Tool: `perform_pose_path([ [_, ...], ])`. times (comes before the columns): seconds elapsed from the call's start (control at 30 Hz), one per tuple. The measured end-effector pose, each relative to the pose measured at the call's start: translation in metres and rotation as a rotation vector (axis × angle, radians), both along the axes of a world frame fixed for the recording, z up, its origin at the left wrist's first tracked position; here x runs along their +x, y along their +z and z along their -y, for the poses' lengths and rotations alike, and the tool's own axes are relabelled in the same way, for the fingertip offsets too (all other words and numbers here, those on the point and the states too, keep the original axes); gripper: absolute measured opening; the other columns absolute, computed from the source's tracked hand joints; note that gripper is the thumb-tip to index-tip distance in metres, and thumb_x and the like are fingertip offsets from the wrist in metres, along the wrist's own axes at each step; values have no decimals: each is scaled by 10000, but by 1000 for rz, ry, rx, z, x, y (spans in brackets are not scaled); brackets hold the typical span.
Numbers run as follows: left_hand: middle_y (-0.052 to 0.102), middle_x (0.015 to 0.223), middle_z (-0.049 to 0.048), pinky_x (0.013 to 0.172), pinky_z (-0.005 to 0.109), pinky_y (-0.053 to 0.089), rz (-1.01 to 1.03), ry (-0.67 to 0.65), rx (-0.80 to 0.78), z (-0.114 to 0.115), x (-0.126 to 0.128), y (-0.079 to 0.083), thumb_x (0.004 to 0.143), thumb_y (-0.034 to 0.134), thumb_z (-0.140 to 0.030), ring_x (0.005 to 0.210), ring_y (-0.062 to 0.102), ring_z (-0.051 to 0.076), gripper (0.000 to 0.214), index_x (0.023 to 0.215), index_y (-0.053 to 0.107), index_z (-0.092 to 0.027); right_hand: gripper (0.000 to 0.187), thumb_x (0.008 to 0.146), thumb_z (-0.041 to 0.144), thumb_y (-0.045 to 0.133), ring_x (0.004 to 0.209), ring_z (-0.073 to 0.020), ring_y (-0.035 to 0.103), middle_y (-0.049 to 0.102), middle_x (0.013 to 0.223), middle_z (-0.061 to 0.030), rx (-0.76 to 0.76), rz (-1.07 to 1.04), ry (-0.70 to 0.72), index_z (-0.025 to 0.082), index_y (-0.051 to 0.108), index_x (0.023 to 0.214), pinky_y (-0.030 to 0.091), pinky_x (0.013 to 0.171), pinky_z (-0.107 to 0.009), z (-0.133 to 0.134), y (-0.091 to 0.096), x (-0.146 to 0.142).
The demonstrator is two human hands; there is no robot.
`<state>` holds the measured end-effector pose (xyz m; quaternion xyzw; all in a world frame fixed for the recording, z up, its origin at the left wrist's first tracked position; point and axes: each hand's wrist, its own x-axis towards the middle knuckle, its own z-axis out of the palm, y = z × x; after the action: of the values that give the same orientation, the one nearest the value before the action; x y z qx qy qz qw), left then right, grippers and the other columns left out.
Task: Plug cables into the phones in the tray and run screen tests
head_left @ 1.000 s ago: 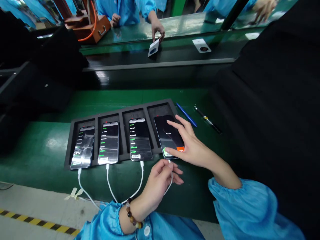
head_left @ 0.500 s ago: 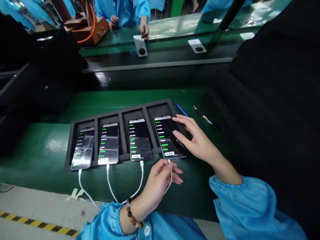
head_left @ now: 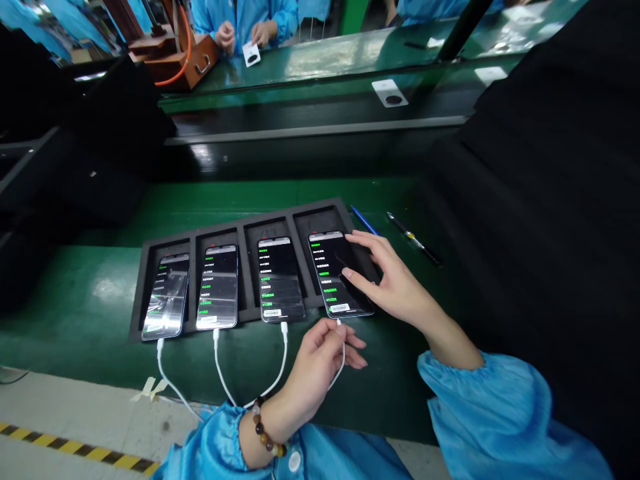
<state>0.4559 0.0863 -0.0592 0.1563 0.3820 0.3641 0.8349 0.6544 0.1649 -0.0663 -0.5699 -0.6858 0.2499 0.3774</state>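
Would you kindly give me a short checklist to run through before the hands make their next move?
1. Rightmost phone screen lit with a list: ok.
2. Left hand at the white cable by that phone's lower edge: ok, finger and thumb pinch its end.
3. Cable fully seated: cannot tell, fingers cover the joint.
4. Right hand clear of the screen: not ok, its thumb lies over it.
5. Rightmost phone wholly within its tray compartment: not ok, it overlaps the near edge.
6. Blue pen fully visible: not ok, fingers hide one end.
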Motion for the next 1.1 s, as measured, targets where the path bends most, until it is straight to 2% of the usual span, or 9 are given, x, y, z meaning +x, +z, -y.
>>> perform_pose_path([
  [0.13, 736, 881, 86, 746, 302, 498, 9, 2, 2, 0, 0, -1, 688, 1001, -621, 684, 672, 155, 646, 927, 666, -122, 506, 1022, 458, 679, 1550, -321, 480, 522, 1599, -137, 1, 12, -3, 304, 592, 1496, 485, 1235, -581, 0, 1, -1],
  [0.33, 736, 881, 84, 751, 302, 501, 4, 1, 2, 0, -1, 0, 694, 996, -624, 691, 675, 157, 638, 926, 670, -127, 371, 1049, 496, 647, 1532, -340, 495, 526, 1608, -90, -2, 10, -7, 344, 727, 1377, 361, 1321, -633, 0, 4, -3],
  [0.47, 741, 879, 83, 750, 298, 504, 0, 3, -7, 0, -1, 2, 675, 1005, -629, 686, 678, 154, 654, 918, 671, -123, 286, 1065, 447, 634, 1523, -333, 504, 529, 1610, -55, 11, 15, 34, 371, 802, 1283, 393, 1302, -627, 0, 4, -2],
  [0.83, 751, 856, 69, 722, 280, 510, -13, 3, -20, -1, 0, 2, 626, 1014, -664, 665, 681, 144, 699, 910, 671, -125, 225, 1040, 386, 670, 1512, -366, 503, 580, 1574, -39, 37, 51, 66, 384, 853, 1169, 429, 1245, -685, 0, 2, 0],
  [1.1, 754, 863, 68, 726, 276, 512, -9, 0, -9, -1, 0, -1, 636, 1011, -664, 663, 683, 140, 706, 923, 666, -118, 270, 1049, 376, 656, 1482, -333, 553, 593, 1570, -65, 55, 31, 43, 346, 826, 1258, 473, 1228, -629, -1, 2, 1],
])
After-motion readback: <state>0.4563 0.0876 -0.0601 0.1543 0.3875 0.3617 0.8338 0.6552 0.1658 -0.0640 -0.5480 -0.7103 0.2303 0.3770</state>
